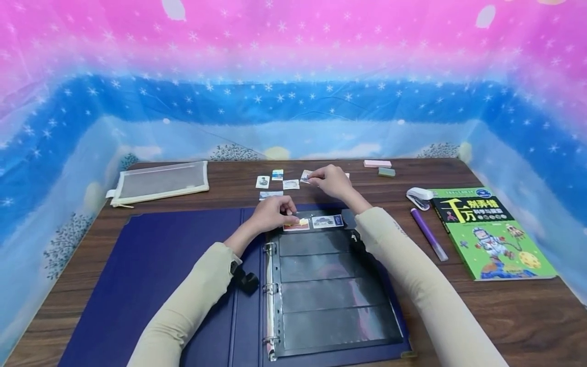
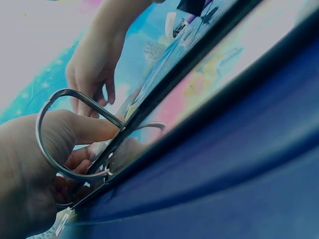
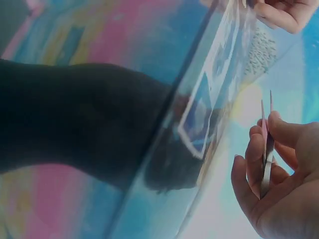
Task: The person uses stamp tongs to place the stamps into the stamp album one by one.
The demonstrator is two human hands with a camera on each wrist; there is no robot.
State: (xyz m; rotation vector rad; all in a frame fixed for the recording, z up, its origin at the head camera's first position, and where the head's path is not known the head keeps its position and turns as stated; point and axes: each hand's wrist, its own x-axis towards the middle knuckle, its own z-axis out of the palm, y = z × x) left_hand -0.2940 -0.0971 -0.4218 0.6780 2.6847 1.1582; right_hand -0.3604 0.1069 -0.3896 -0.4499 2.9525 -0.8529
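A dark blue ring binder (image 1: 174, 265) lies spread on the table, with a black pocket page (image 1: 337, 293) on its metal rings (image 2: 45, 124). In the page's top pocket sit two stamps: a red and yellow one (image 1: 298, 226) and a grey and blue one (image 1: 327, 221). My left hand (image 1: 269, 213) pinches the page's top edge beside the red and yellow stamp. Beyond the binder, my right hand (image 1: 334, 181) holds metal tweezers (image 3: 266, 172), their tips slightly apart in the right wrist view. A loose stamp (image 1: 305, 176) lies right at its fingertips.
Several loose stamps (image 1: 291, 184) lie behind the binder. A mesh zip pouch (image 1: 160, 181) is at the back left. To the right are a pink block (image 1: 377, 163), a green block (image 1: 387, 173), a white stapler (image 1: 419, 197), a purple marker (image 1: 428, 233) and a green book (image 1: 497, 239).
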